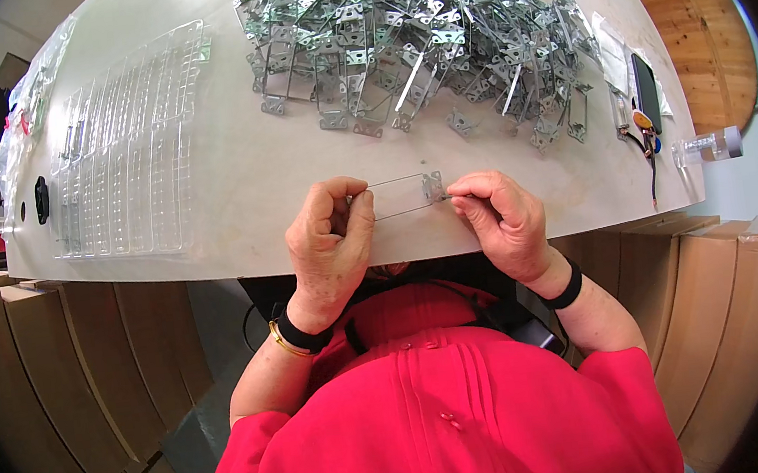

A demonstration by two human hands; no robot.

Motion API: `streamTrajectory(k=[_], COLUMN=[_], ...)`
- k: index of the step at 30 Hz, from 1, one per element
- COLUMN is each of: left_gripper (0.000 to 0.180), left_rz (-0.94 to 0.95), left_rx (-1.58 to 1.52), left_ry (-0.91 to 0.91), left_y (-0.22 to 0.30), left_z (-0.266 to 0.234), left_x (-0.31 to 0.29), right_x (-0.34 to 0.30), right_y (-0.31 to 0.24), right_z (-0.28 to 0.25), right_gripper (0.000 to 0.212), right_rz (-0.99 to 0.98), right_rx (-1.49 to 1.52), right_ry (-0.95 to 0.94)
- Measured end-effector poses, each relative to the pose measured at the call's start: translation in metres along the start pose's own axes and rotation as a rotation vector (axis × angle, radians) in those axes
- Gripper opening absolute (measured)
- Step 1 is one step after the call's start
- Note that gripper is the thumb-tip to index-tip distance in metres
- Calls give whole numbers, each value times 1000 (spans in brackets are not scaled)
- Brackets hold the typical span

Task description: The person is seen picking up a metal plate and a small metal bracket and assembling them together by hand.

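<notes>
Between my hands, just above the near edge of the white table [235, 182], is a thin metal bracket [432, 187]: two long wires run side by side to a small punched plate. My left hand [331, 232] is closed on its left end, and the fingers hide that end. At the right, my right hand [505, 223] pinches at the edge of the plate with thumb and forefinger. Whether a smaller part also sits in that pinch is too small to tell. Beyond my hands lies a large heap of similar metal brackets [432, 41], tangled together.
Clear plastic trays [126, 161] lie at the left, beside a small black object [42, 200]. Toward the right edge are a dark phone [646, 93], a cable [651, 166] and a clear bottle [711, 146] on its side. Cardboard boxes [62, 381] stand below the table on both sides.
</notes>
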State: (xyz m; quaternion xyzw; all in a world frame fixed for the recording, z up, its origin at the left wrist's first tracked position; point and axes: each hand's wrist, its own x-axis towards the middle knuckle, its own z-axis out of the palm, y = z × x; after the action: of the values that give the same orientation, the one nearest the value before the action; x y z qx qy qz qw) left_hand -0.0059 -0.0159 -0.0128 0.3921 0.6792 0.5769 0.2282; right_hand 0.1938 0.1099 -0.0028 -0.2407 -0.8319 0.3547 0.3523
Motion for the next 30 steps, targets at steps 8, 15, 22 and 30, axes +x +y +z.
streamTrajectory(k=[8,15,22,30], left_gripper=[12,11,11,12], left_rz=[-1,26,13,14], left_rx=[6,21,26,35], left_ry=[5,13,7,4], left_y=[1,2,3,1], left_z=[0,1,0,-1], left_x=[0,1,1,0], right_x=[0,-1,0,1], right_y=[-1,0,-1,-1], right_z=[-1,1,1,0], right_gripper=[18,17,18,20], right_rz=[12,13,25,26], right_rx=[-25,-23,-23,-10], right_ry=[-1,3,-13,-18])
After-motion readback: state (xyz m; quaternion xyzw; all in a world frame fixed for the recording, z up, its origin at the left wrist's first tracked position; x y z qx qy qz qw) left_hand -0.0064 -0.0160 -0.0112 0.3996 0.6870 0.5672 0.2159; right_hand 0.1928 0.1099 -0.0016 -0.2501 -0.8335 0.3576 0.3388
